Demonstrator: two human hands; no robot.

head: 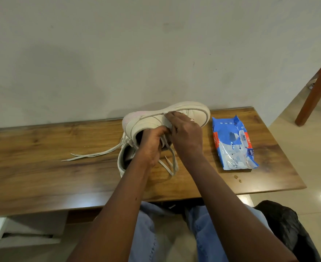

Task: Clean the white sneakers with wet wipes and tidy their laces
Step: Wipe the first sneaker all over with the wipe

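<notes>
A home room: wooden table [42, 176] against plain wall [99, 53], tiled floor [307, 148].

The upper sneaker [182, 113] is off-white with a faint pink tint at one end; the lower sneaker [122, 159] and the laces [91, 155] are the same off-white. The wipes pack [229, 137] is blue and white with a red-orange band. The table [42, 167] shows brown wood grain with darker streaks. The wall [118, 53] is plain pale grey, the jeans [148, 233] light blue, the bag [288, 224] black, the chair leg [314, 87] reddish brown, the floor [297, 148] glossy cream
</notes>
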